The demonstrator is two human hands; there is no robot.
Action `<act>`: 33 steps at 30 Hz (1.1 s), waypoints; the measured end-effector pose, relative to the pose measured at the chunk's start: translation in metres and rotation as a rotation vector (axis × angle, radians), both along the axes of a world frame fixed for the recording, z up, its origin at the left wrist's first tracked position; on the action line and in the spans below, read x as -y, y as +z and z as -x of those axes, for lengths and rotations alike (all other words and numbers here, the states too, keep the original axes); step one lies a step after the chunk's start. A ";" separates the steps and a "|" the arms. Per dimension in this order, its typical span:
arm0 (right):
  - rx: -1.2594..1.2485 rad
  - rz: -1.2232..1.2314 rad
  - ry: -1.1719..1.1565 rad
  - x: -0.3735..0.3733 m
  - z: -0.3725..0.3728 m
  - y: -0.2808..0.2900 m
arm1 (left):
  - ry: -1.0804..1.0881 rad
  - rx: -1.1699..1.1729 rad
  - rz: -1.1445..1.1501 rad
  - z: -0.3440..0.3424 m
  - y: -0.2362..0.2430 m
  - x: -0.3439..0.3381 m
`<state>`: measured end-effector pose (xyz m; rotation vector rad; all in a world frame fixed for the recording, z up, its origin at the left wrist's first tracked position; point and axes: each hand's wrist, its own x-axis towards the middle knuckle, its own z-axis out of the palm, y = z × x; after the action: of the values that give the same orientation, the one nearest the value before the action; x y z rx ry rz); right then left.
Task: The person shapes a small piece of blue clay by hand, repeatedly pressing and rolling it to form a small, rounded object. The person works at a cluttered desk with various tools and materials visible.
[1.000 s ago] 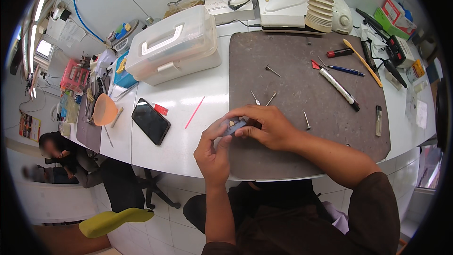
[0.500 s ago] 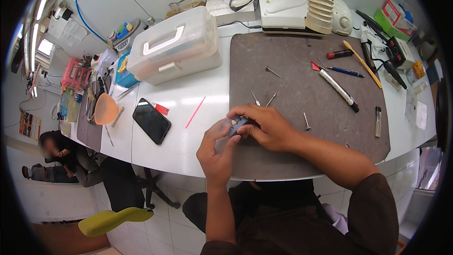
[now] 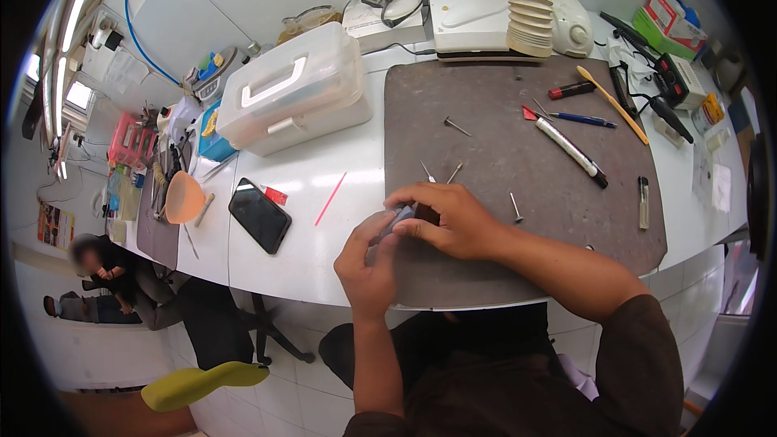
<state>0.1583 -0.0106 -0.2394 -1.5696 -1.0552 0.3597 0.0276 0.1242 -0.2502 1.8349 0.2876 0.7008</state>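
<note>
A small blue-grey dental model (image 3: 399, 217) is held between my two hands over the left front part of the brown mat (image 3: 518, 275). My left hand (image 3: 366, 255) grips its left side, with the fingers bent around it. From the other side, my right hand (image 3: 453, 217) pinches it between thumb and fingers. My fingers cover most of the model. Just beyond them on the mat lie two thin metal burs, one of them this bur (image 3: 456, 171). Farther off are another bur (image 3: 457, 126) and, to the right, a bur (image 3: 516, 207).
Left of the mat are a pink stick (image 3: 330, 199), a phone (image 3: 260, 215) and a lidded plastic box (image 3: 295, 89). On the mat's right lie a silver marker (image 3: 571, 150), a blue pen (image 3: 583, 120), a toothbrush (image 3: 613, 103) and a small vial (image 3: 643, 202). A ribbed hose (image 3: 530, 8) stands behind.
The dental model has been turned in my hands: its cream tooth, visible before, is now out of sight. My fingers have closed further over it. The whole view has shifted slightly.
</note>
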 end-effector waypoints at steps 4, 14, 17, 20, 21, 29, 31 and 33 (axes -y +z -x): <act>-0.100 -0.008 0.065 0.003 0.001 0.016 | -0.123 0.017 0.448 0.008 -0.003 -0.019; -0.338 -0.111 0.049 -0.004 -0.010 0.014 | -0.361 -0.008 1.108 -0.010 -0.001 -0.039; -0.170 -0.109 -0.005 -0.003 -0.023 0.011 | -0.410 -0.007 1.214 -0.020 -0.002 -0.036; -0.157 -0.060 0.014 -0.004 -0.035 0.007 | -0.402 -0.006 1.234 -0.023 -0.003 -0.037; -0.160 -0.062 0.014 -0.004 -0.035 0.007 | -0.401 -0.007 1.248 -0.023 -0.001 -0.036; -0.039 -0.120 -0.003 -0.004 -0.035 0.006 | -0.456 0.018 1.294 -0.022 -0.005 -0.039; -0.007 -0.134 -0.006 -0.005 -0.034 0.004 | -0.453 0.008 1.290 -0.021 -0.005 -0.039; -0.002 -0.133 -0.008 -0.002 -0.033 0.005 | -0.451 0.001 1.245 -0.021 -0.006 -0.039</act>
<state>0.1911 -0.0086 -0.2345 -1.4541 -1.0497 0.2801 0.0486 0.1637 -0.2561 0.6529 0.2127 0.0996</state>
